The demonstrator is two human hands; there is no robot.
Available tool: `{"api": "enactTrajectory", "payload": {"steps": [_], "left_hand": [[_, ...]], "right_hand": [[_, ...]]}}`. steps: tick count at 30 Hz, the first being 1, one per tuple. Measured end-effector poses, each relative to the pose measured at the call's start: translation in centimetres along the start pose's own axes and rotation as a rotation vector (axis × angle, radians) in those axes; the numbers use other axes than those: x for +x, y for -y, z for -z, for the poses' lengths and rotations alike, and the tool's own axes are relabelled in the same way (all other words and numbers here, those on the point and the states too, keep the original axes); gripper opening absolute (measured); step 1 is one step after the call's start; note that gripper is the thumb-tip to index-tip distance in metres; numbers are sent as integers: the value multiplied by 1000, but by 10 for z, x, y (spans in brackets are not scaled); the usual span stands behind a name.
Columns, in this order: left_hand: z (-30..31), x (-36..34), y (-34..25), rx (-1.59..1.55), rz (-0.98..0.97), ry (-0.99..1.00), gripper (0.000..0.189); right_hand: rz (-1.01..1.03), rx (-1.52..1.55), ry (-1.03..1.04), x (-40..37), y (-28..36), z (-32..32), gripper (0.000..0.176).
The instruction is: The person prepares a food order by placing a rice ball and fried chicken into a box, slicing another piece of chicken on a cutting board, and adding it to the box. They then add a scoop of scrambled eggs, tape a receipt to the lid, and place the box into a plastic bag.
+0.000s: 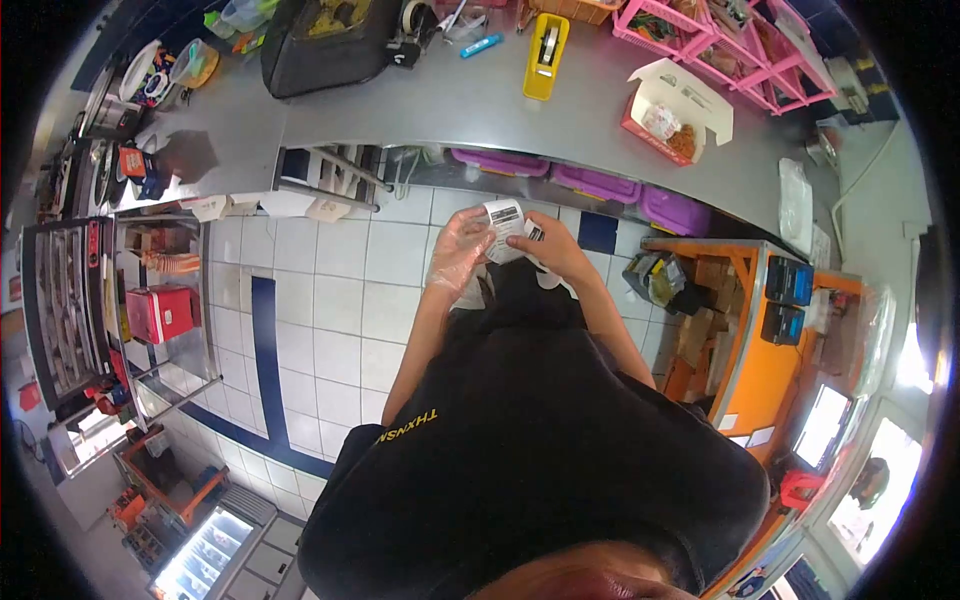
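Observation:
My left hand [460,252], in a clear plastic glove, is closed on the left side of a printed receipt [505,217]. My bare right hand [558,247] pinches the same slip from the right, its thumb lying over the print. Another printed part of the paper [534,231] shows beside the right fingers. Both hands are in front of my dark shirt, over the tiled floor and short of the steel counter [430,115]. On that counter, ahead and to the right, an open food box [655,150] holds fried food and a wrapped item.
A yellow tape dispenser [537,80], a blue marker [481,46] and pink baskets [690,45] are on the counter. Purple bins [597,185] sit beneath it. An orange stand [790,385] is on the right; a rack with a red box [160,313] is left.

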State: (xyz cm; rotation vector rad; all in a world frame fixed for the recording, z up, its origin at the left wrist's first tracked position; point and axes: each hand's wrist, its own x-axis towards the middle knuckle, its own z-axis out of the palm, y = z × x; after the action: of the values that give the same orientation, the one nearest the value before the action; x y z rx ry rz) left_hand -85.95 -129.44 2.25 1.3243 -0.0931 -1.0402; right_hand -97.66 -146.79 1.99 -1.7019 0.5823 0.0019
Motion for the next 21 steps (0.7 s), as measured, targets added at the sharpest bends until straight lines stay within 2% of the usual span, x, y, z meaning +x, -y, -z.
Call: {"api": "enactTrajectory", "payload": {"steps": [3,5,6,8,12,14,16,17,19,20,21], "left_hand": [[0,28,-13,38,-14,28,53],[0,51,-21,-174,3,127,56],[-6,60,-33,-147,7,155,56],[-26,75,-53,-230,110,111,57],[-53,122,-63,-237,207,158,63],[-69,149,-60,-216,222,164,64],[-80,169,-51,-187,112,177,59],[-84,174,-46,-175,136,192,59],[-97,190,-43,-171,29,198,56],[-101,197,-44,-162,35,217,56],[-106,203,-45,-43,5,201,54]], "right_hand": [[63,46,-29,22,7,10,35],[-41,46,-48,33,20,24,39],[-35,63,-82,41,17,31,39],[-52,83,-94,51,4,48,47],[-80,105,-217,57,1,76,50],[49,127,-317,61,-6,85,43],[-40,123,-336,63,-7,98,44],[-116,105,-327,61,-8,102,45],[-117,143,-389,60,-11,106,44],[-103,174,-429,64,-11,107,43],[-103,180,-450,70,-13,108,43]]}}
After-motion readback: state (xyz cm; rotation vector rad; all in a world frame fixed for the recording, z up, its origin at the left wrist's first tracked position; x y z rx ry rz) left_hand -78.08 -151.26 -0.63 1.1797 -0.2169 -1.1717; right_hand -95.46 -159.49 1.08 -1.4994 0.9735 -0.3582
